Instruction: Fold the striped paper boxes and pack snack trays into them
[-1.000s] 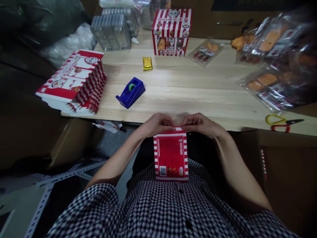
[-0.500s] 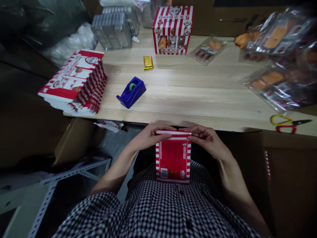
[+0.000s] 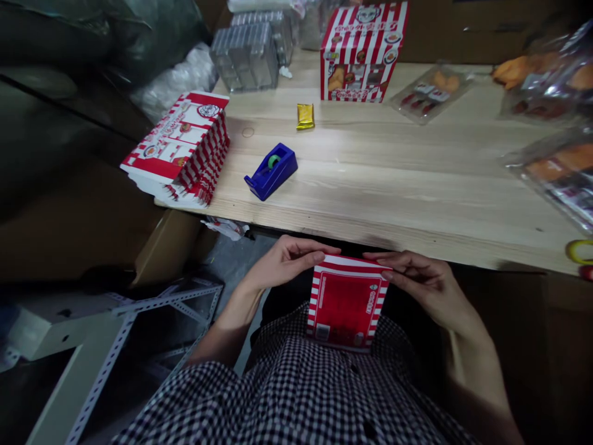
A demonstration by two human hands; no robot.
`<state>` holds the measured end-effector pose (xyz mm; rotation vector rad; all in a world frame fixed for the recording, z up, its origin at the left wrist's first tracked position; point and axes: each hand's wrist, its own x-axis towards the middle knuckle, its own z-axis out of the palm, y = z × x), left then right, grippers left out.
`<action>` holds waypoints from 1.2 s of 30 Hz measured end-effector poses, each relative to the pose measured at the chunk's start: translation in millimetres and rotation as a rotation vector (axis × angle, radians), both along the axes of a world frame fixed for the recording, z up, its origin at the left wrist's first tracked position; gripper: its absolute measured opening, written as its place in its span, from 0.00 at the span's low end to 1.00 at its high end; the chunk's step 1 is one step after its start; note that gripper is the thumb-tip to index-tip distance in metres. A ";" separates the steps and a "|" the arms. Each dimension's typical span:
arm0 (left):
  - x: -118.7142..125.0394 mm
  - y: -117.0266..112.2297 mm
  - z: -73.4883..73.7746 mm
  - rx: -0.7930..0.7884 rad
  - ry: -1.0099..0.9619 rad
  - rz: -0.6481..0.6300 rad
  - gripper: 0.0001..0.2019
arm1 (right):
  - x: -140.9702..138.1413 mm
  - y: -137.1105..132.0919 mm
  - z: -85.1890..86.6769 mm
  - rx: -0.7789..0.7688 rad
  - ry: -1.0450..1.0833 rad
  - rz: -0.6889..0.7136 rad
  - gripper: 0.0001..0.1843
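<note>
Far to the left of the left hand and lower down is a white metal frame (image 3: 104, 380) with holes along it. Beyond that hand and to its left, a stack of red-and-white cartons (image 3: 178, 145) lies at the near edge of the table (image 3: 370, 179). Behind the stack, further from the hand, stand clear plastic cases (image 3: 248, 55). A blue tape dispenser (image 3: 272, 173) with a green core sits just beyond the left hand. The left hand (image 3: 288, 264) pinches the upper left corner of a small red-and-white box (image 3: 347, 306), thumb on the near side. Farther beyond it lies a gold packet (image 3: 305, 116). The small box hangs between the two hands, in front of the checked shirt (image 3: 296, 395), its red panel facing up. A larger striped box (image 3: 364, 52) stands well beyond both hands. The right hand (image 3: 424, 284) pinches the upper right corner, its thumb on the near side. Beyond this hand lies a flat clear pack (image 3: 428, 93); to its right are more packs (image 3: 560, 167) with orange pieces, then yellow and red handles (image 3: 581, 252), cut off by the view's edge.
</note>
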<state>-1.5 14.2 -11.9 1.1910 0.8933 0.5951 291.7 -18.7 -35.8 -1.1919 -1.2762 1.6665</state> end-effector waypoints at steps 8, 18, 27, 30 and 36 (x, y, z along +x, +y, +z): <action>0.4 23.5 4.8 -0.069 0.027 -0.078 0.11 | -2.3 8.7 6.2 0.080 -0.021 0.066 0.05; -2.0 9.0 0.4 0.012 0.081 -0.015 0.13 | -15.8 3.5 4.1 0.053 0.020 -0.029 0.04; -10.3 -13.3 -3.0 0.147 0.108 0.057 0.15 | -20.6 4.5 6.6 0.069 0.013 -0.017 0.05; -9.7 -15.2 -5.5 0.159 0.094 0.126 0.12 | -26.3 4.7 6.7 0.103 -0.001 0.014 0.11; -6.2 -18.7 -2.3 0.234 0.137 0.183 0.09 | -29.6 -2.6 9.5 0.229 -0.103 0.020 0.14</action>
